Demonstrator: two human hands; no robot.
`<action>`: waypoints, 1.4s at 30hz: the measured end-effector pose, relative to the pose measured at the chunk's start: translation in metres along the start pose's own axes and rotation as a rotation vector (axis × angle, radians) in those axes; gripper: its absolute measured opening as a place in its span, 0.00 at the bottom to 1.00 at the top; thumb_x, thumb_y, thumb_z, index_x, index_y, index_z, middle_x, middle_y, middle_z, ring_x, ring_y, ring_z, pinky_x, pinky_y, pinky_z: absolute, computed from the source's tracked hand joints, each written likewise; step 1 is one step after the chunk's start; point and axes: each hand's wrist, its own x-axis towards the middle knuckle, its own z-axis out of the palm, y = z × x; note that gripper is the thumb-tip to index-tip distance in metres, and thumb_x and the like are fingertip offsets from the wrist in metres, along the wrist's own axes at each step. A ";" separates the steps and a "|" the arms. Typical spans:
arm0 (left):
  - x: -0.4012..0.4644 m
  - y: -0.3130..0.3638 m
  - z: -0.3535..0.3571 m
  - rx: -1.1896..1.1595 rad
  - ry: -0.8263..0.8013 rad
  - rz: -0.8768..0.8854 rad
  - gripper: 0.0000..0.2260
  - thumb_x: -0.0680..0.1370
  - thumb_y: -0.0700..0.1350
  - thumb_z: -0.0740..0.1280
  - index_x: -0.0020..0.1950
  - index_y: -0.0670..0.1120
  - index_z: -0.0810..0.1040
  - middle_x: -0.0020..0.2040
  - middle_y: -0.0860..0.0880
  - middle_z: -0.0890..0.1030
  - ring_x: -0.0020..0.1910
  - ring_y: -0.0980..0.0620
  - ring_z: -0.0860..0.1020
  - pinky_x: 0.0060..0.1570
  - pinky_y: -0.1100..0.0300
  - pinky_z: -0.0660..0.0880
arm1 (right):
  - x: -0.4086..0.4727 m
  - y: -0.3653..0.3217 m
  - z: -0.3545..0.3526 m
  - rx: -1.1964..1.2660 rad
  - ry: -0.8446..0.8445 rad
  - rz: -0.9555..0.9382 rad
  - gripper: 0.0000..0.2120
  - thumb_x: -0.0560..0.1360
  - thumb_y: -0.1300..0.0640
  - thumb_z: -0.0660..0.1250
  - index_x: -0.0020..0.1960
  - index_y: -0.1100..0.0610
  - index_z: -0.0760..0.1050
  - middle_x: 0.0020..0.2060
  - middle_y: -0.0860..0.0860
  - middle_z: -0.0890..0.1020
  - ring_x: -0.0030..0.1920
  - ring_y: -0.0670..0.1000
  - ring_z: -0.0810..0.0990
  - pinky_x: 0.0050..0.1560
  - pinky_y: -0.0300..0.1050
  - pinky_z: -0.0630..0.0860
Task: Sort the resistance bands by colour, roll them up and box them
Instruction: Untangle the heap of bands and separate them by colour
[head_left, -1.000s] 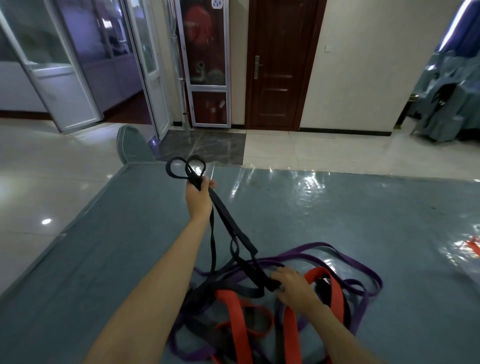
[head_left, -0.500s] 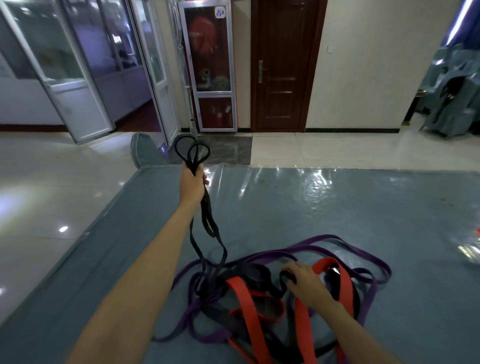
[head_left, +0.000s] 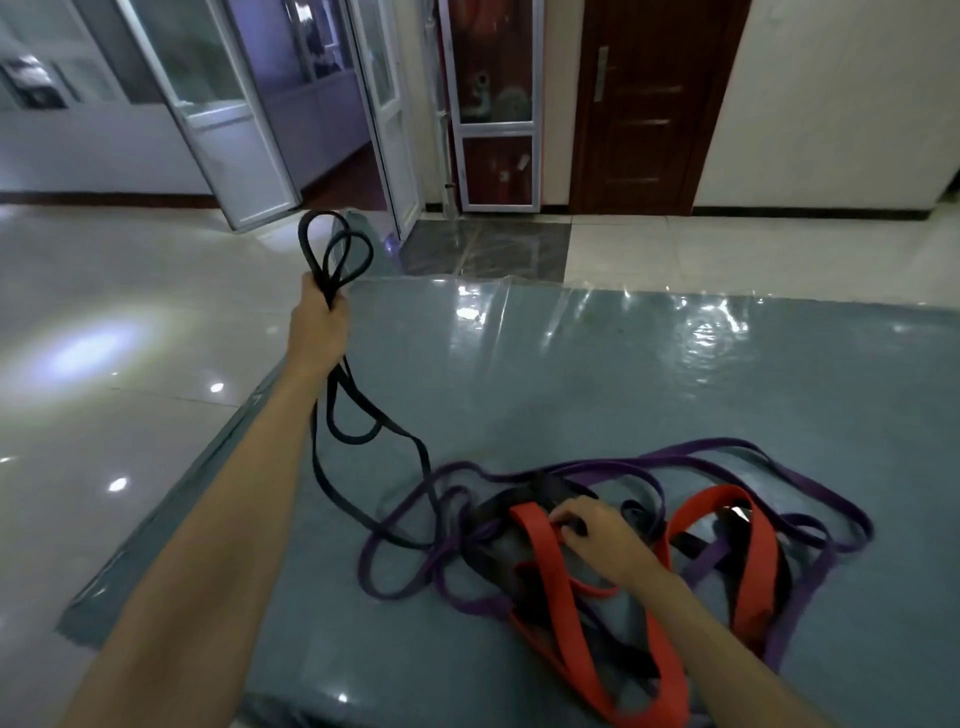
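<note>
My left hand (head_left: 318, 323) is raised over the mat's left edge and grips thin black bands (head_left: 332, 254) whose loops stick up above the fist. Their lower lengths hang down and trail to the right into a tangled pile. That pile holds purple bands (head_left: 727, 452), wide red bands (head_left: 545, 561) and a wide black band (head_left: 493, 512). My right hand (head_left: 602, 540) rests on the pile's middle with its fingers curled onto a red band and the black band beside it.
The pile lies on a grey-blue mat (head_left: 675, 374) covered in shiny plastic, set on a glossy tiled floor (head_left: 104, 364). Glass doors (head_left: 218, 104) stand open at the back left, and a brown wooden door (head_left: 644, 104) at the back.
My left hand has drawn the thin black bands further left, out over the mat's edge. My right hand has shifted slightly left on the pile.
</note>
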 end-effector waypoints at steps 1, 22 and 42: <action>-0.001 -0.004 -0.003 0.018 -0.002 -0.014 0.09 0.86 0.47 0.59 0.66 0.49 0.70 0.46 0.46 0.80 0.41 0.46 0.80 0.37 0.54 0.75 | 0.001 -0.001 0.003 0.005 0.006 0.003 0.11 0.74 0.67 0.70 0.53 0.55 0.85 0.49 0.51 0.86 0.53 0.52 0.83 0.59 0.46 0.76; -0.119 -0.155 0.111 0.160 -0.414 -0.752 0.25 0.85 0.48 0.67 0.79 0.38 0.67 0.77 0.35 0.71 0.74 0.35 0.71 0.74 0.44 0.69 | 0.003 0.037 0.016 0.249 -0.151 0.197 0.10 0.80 0.66 0.68 0.55 0.54 0.84 0.49 0.46 0.87 0.51 0.43 0.86 0.58 0.44 0.81; -0.274 -0.117 0.151 0.258 -0.596 -0.548 0.17 0.81 0.54 0.72 0.63 0.45 0.77 0.60 0.45 0.74 0.58 0.43 0.77 0.60 0.47 0.77 | -0.012 0.059 0.058 0.186 -0.193 0.466 0.16 0.77 0.50 0.75 0.62 0.49 0.76 0.51 0.46 0.82 0.50 0.44 0.81 0.55 0.41 0.77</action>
